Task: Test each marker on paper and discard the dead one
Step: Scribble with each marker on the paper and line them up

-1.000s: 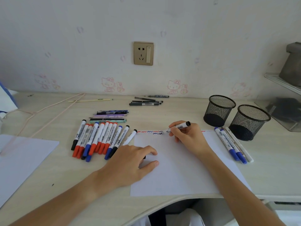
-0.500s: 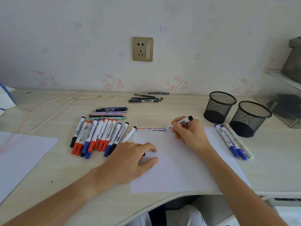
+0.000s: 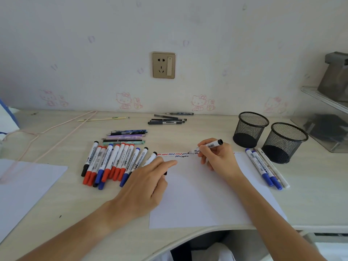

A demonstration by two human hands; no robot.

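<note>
Head view: The right hand [image 3: 218,157] pinches a black-ended marker [image 3: 206,146], tip on the paper [image 3: 207,193] beside the scribble row [image 3: 175,154]. Since a second ago the tip has shifted right along that row, so the test stroke appears in progress. The left hand [image 3: 146,181], fingers loosely curled, has slid further up the sheet's left edge.
</note>
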